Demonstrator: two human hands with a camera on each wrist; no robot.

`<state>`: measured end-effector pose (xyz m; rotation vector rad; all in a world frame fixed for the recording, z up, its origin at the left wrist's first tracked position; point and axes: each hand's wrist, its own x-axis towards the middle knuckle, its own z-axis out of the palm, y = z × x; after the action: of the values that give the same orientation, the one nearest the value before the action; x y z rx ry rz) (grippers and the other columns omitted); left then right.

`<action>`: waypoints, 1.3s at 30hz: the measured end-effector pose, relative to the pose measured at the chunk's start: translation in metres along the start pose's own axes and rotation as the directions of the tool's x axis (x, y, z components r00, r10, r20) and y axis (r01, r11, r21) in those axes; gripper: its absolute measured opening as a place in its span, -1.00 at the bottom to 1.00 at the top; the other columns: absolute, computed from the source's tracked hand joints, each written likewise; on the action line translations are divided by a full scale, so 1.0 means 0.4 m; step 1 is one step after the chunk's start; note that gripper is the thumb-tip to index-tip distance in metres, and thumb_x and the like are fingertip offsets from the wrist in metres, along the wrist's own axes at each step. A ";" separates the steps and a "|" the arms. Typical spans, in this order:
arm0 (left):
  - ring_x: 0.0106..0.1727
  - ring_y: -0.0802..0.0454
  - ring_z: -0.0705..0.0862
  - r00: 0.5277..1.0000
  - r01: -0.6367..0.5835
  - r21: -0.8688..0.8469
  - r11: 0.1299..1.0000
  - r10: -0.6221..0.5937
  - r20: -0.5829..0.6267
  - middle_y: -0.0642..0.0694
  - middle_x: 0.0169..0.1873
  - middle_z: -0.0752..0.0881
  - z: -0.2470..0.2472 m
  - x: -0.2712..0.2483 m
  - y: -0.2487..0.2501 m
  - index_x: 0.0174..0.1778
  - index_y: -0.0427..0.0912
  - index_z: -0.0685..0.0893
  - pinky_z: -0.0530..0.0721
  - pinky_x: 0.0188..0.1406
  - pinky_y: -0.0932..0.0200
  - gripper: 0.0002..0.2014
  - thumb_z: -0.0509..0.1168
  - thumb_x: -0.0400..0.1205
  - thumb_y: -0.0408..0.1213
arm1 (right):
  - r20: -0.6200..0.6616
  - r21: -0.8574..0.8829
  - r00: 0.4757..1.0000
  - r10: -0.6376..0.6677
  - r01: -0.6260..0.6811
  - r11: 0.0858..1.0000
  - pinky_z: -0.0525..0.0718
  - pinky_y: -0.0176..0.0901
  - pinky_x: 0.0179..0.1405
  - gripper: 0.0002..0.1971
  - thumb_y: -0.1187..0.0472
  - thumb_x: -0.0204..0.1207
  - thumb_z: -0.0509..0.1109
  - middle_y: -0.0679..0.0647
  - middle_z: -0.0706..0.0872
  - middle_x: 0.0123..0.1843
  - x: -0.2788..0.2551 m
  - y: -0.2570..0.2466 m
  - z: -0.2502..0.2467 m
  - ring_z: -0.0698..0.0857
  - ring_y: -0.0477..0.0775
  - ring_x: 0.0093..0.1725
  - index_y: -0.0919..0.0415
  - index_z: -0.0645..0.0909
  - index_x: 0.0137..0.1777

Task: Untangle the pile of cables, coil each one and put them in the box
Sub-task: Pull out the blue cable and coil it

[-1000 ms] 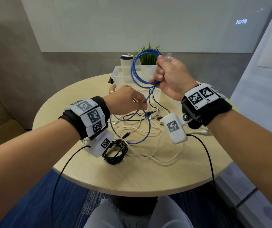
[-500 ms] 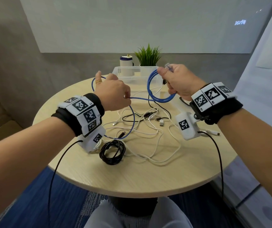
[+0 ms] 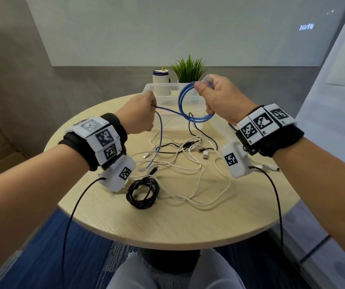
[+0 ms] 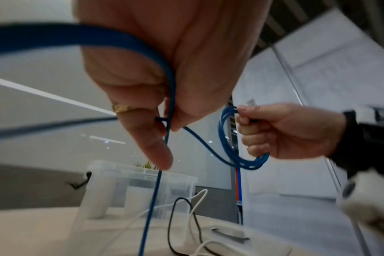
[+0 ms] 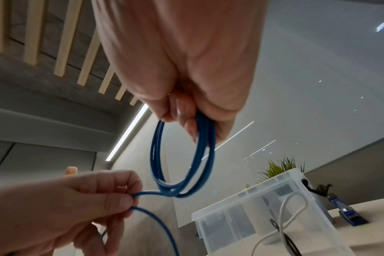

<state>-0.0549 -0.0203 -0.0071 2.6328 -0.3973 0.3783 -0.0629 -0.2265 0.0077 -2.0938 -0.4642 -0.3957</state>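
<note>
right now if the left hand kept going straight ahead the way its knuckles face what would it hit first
Probably the clear box: the left hand, pinching the blue cable, sits just short of its near left corner. Depth is hard to judge; it may pass above the rim.

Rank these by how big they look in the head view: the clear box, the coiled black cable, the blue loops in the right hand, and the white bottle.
1. Clear box, partly hidden by the hands
2. Blue loops and coiled black cable: look alike; the black coil lies nearer the camera, so unranked
3. White bottle
</note>
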 end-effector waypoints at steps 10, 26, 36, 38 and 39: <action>-0.30 -0.12 0.76 0.975 0.219 -0.456 0.863 -0.175 0.136 -0.19 -0.23 0.69 -0.009 -0.009 0.009 0.28 -0.21 0.53 0.78 -0.27 0.10 -0.73 0.06 0.70 -0.41 | -0.196 -0.098 0.979 -0.048 0.029 0.995 0.62 0.06 -0.19 -0.81 0.09 0.72 0.11 -0.06 0.46 -0.33 0.024 0.011 -0.008 0.47 -0.03 -0.35 -0.06 0.39 -0.16; -0.66 0.20 0.57 0.887 0.460 -0.664 0.590 -0.261 0.382 -0.19 -0.14 0.62 -0.006 -0.035 0.021 0.03 -0.17 0.48 0.41 -0.78 0.42 -0.77 0.02 0.68 -0.57 | -0.117 -0.268 0.990 -0.078 0.044 0.962 0.35 -0.52 -0.51 -0.81 0.11 0.73 0.11 -0.08 0.40 -0.36 0.007 0.029 0.006 0.37 -0.15 -0.39 0.16 0.40 -0.09; -0.51 0.22 0.70 0.952 0.284 -0.822 0.494 -0.046 0.302 -0.06 0.33 0.58 0.000 -0.049 0.063 0.38 -0.18 0.52 0.48 -0.71 0.45 -0.64 0.04 0.72 -0.54 | 0.105 -0.124 0.993 0.056 -0.043 0.991 0.43 -0.21 -0.26 -0.84 0.14 0.71 0.17 -0.09 0.47 -0.30 -0.017 0.026 0.055 0.44 -0.15 -0.31 0.01 0.45 -0.13; -0.58 0.24 0.64 0.971 0.199 -0.753 0.627 -0.025 0.236 -0.03 0.22 0.65 0.003 -0.048 0.057 0.29 -0.15 0.60 0.41 -0.73 0.44 -0.71 0.12 0.72 -0.46 | 0.100 -0.061 0.990 0.097 -0.091 0.994 0.48 -0.21 -0.10 -0.91 0.15 0.72 0.15 -0.18 0.44 -0.26 -0.015 0.025 0.052 0.44 -0.23 -0.25 0.08 0.47 0.08; -0.58 0.25 0.63 0.980 0.159 -0.728 0.667 -0.021 0.196 -0.02 0.13 0.69 0.005 -0.046 0.054 0.22 -0.13 0.65 0.40 -0.70 0.44 -0.75 0.18 0.70 -0.43 | 0.093 -0.032 0.988 0.120 -0.117 0.993 0.49 -0.21 -0.03 -0.84 0.15 0.72 0.14 -0.23 0.40 -0.26 -0.013 0.024 0.051 0.42 -0.27 -0.25 0.11 0.48 0.20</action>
<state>-0.0788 -0.0356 -0.0064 1.8551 -0.3690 -0.0616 -0.0610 -0.2151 -0.0123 -2.1601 -0.3894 -0.2350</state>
